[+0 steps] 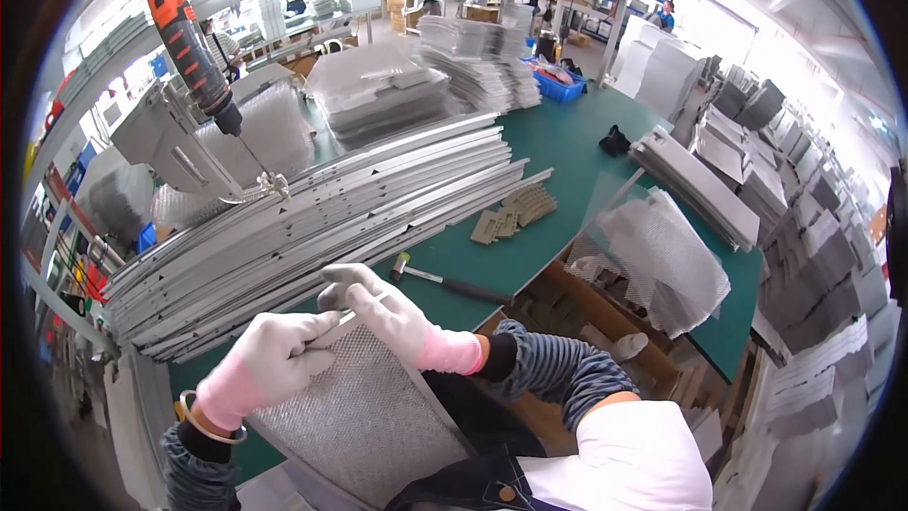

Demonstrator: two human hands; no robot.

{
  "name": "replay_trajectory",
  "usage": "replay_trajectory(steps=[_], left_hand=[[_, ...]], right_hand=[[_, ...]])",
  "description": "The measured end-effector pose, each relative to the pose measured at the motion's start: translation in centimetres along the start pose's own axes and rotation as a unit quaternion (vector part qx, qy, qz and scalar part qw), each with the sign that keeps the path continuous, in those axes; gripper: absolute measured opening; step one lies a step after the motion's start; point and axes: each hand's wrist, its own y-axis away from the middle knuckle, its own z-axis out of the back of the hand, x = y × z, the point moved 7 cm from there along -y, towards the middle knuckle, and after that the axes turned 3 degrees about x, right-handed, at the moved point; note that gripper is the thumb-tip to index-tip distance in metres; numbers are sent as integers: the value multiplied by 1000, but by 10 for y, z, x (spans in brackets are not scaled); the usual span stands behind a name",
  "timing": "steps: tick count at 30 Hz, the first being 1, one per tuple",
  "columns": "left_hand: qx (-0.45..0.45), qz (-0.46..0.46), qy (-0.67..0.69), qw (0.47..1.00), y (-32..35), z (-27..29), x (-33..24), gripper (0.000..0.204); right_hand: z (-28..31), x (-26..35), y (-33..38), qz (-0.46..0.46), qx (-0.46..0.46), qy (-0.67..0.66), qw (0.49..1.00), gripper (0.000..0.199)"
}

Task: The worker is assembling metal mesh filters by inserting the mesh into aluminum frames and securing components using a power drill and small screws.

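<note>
- One rectangular silver mesh panel with a pale metal rim (364, 407) leans in front of the person's body in the head view.
- The left hand, in a white glove with a pink cuff (284, 360), grips its upper end; the right hand, gloved alike (383, 312), has its fingers curled at the upper corner.
- Rim shows along both long sides, so those look done; the upper end seems unfinished, though the fingers hide whether it is joined.
- Loose silver mesh sheets (662, 255) and long silver metal strips (312, 237) lie apart from the panel, apparently unused.
- On the green surface (572, 147), a black-handled hammer (473, 290) lies just beyond the right hand, near small beige pieces (515, 213).
- An orange-and-black power drill (189, 47) hangs over the strips, which crowd the space ahead of the left hand.
</note>
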Motion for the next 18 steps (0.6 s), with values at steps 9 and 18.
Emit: replay_trajectory(steps=[9,18], left_hand=[[-63,154,61,984,17,2,48,20],[-25,161,146,976,13,-7,50,23]], right_hand=[[-8,-9,25,38,-134,189,972,66],[-9,40,45,116,-85,439,887,57]])
